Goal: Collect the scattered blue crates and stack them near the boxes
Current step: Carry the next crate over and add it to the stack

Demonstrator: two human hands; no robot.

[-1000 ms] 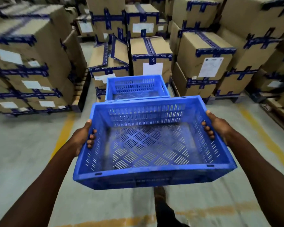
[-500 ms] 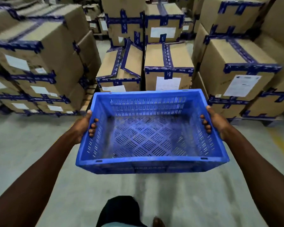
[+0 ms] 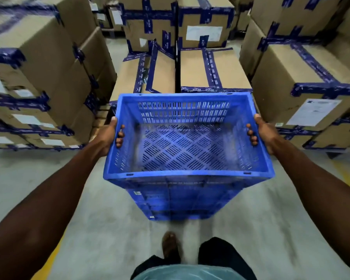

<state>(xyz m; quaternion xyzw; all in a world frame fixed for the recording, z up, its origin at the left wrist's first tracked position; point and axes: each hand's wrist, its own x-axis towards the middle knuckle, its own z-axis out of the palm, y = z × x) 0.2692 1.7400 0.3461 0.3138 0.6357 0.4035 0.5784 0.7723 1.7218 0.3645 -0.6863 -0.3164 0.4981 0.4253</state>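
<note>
I hold an empty blue slotted crate (image 3: 187,146) level in front of me. My left hand (image 3: 109,135) grips its left rim, fingers curled inside the wall. My right hand (image 3: 261,132) grips the right rim the same way. Directly below the held crate stands another blue crate (image 3: 182,201) on the floor, mostly hidden by the one I carry. I cannot tell whether the two touch. Taped cardboard boxes (image 3: 212,69) lie just beyond the crates.
Stacks of brown boxes with blue tape rise on the left (image 3: 34,81) and right (image 3: 305,77), with more at the back (image 3: 178,23). Grey concrete floor (image 3: 101,235) lies around my feet (image 3: 170,245). A yellow floor line (image 3: 49,259) runs at lower left.
I have walked forward with the crate toward the boxes. The crate on the floor, earlier seen ahead, is now underneath the one I hold. My grip is unchanged.
</note>
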